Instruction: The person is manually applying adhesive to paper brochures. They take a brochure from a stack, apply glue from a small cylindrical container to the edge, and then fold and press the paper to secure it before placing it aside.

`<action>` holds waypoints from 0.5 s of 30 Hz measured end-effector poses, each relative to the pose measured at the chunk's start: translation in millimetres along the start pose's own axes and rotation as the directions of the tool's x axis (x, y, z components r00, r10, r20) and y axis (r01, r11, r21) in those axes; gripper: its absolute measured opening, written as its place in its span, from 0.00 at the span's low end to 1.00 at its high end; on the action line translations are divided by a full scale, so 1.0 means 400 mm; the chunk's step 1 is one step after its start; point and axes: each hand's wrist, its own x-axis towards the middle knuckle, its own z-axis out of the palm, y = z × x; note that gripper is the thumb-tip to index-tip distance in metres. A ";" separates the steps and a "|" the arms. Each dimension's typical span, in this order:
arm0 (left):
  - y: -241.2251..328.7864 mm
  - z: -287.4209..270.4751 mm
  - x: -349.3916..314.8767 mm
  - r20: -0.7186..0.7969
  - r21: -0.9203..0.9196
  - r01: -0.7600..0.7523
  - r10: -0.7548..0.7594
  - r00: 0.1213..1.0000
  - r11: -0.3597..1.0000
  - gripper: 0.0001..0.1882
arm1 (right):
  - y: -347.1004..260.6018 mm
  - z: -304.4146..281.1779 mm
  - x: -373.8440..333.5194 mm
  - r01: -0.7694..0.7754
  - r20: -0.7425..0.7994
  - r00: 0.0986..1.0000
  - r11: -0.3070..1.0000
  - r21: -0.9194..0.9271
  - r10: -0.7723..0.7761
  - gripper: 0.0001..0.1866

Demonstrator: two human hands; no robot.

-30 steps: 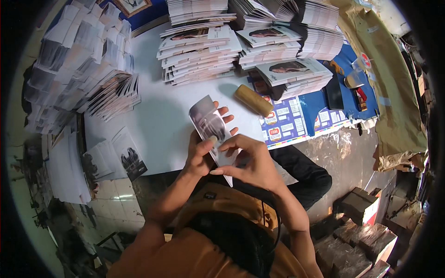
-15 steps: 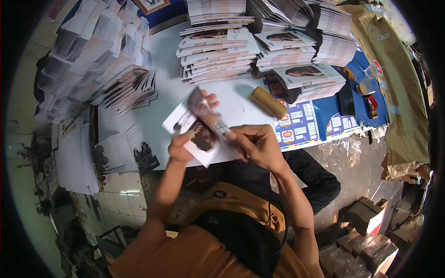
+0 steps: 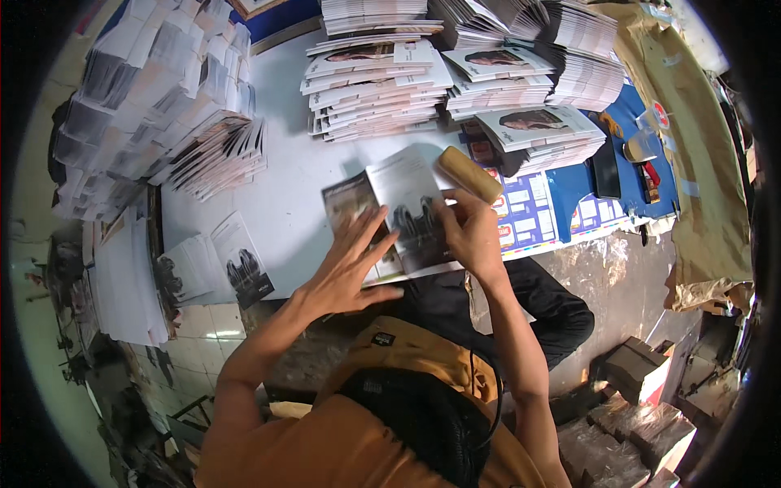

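An opened booklet [image 3: 411,183] lies at the table's near edge, a dark picture on its right page. My left hand [image 3: 354,256] is open, its spread fingers flat over the left page. At the right page's edge, the thumb and fingers of my right hand [image 3: 473,236] are closed on the booklet. Just beyond that hand, a short tan cylinder [image 3: 469,174] lies on its side. Left of the booklet, several loose printed sheets [image 3: 242,262] rest at the table's front edge.
Tall stacks of folded booklets [image 3: 376,89] stand along the back, with more stacks [image 3: 533,130] to their right. A high pile of folded sheets [image 3: 154,106] rises at left. On the blue right side are a black phone [image 3: 604,169] and a plastic cup [image 3: 642,146].
The booklet, earlier held up in both hands, now lies open on the table. My left hand has spread flat over it, and my right hand has moved up and right along its edge.
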 end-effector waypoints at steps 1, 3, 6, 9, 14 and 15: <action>-0.003 0.008 0.020 -0.002 -0.004 0.000 0.000 1.000 1.000 0.52 | -0.002 -0.005 0.004 -0.001 0.001 1.000 1.000 -0.004 0.001 0.13; -0.012 0.032 0.059 -0.059 0.010 0.062 -0.061 0.996 0.998 0.45 | -0.002 -0.016 0.013 -0.036 0.033 0.999 0.985 0.166 0.031 0.16; -0.009 0.055 0.092 -0.178 -0.026 0.097 -0.100 0.979 0.995 0.39 | 0.003 -0.008 0.014 -0.231 0.128 0.973 0.874 0.428 0.194 0.20; -0.010 0.085 0.110 -0.216 -0.010 0.151 -0.150 0.965 0.988 0.39 | 0.037 0.010 0.013 -0.394 0.250 0.919 0.693 0.604 0.305 0.22; 0.034 0.047 0.120 -0.368 -0.055 0.402 -0.393 0.842 0.914 0.54 | 0.032 0.082 -0.004 0.349 0.061 0.937 0.932 -0.102 -0.344 0.31; 0.042 0.050 0.107 -0.373 -0.039 0.546 -0.519 0.769 0.837 0.55 | 0.038 0.093 -0.007 0.364 0.058 0.931 0.908 -0.206 -0.360 0.33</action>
